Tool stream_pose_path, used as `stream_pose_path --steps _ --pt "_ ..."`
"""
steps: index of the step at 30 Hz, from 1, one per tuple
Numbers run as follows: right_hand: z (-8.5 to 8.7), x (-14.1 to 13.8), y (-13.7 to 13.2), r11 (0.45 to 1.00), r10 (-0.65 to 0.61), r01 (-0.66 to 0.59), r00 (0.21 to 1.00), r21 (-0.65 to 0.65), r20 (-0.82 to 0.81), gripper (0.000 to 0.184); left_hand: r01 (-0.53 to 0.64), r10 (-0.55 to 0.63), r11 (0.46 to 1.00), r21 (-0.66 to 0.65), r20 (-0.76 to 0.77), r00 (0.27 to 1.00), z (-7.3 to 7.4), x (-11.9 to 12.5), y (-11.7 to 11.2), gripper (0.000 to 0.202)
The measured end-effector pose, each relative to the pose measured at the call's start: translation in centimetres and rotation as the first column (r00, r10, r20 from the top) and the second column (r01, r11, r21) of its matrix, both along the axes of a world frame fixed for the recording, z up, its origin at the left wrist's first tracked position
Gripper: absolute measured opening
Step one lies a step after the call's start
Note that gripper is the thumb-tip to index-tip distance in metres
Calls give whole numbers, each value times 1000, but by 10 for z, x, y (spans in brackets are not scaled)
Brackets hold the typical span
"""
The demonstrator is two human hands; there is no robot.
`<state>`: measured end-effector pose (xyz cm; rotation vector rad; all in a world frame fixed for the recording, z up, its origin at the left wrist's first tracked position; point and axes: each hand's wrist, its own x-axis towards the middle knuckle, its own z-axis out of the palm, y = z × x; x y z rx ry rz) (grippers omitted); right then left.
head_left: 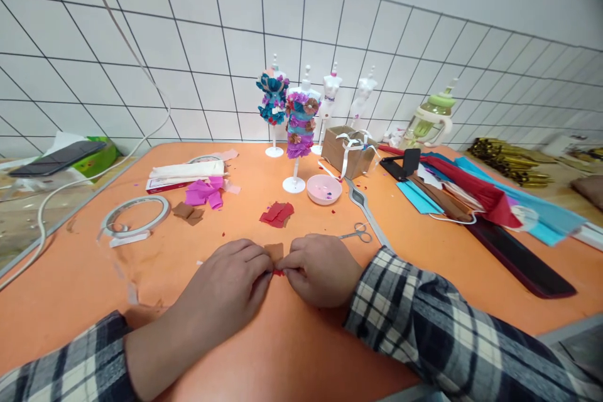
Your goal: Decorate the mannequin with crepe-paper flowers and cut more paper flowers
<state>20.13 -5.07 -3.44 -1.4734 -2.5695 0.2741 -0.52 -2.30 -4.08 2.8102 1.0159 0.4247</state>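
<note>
My left hand (230, 279) and my right hand (323, 270) meet at the near middle of the orange table (264, 352). Between their fingertips is a small brown piece of crepe paper (274, 252), with a bit of red at its lower edge. Both hands are closed, thumbs and forefingers pinching that paper; part of it is hidden by the fingers. Just beyond lies a small stack of red crepe paper pieces (277, 214). Small scissors (358, 233) rest to the right of my right hand. Brown paper scraps (188, 213) and purple paper (205, 193) lie farther left.
Small mannequins, one dressed in purple and blue paper (301, 122), stand at the back. Near them are a pink bowl (324, 190) and a cardboard box (346, 154). A tape roll (135, 217) lies left; coloured paper (485, 191) and a dark phone (522, 257) lie right.
</note>
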Motion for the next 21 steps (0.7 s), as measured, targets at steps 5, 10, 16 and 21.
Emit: stream_pose_path --steps 5,10,16,21 --pt "0 0 1 997 -76 78 995 27 -71 28 -4 4 1000 1 -16 1000 -1 -1 1 24" --pt "-6 -5 2 996 -66 73 992 56 -109 22 -6 6 1000 10 -45 999 2 0 2 25" --pt "-13 -11 3 992 -75 80 996 101 -53 24 -8 8 1000 -1 -54 998 0 -2 3 26" --pt "-14 -12 4 992 -70 75 996 104 -52 25 -27 32 995 -94 44 999 -7 -2 3 27"
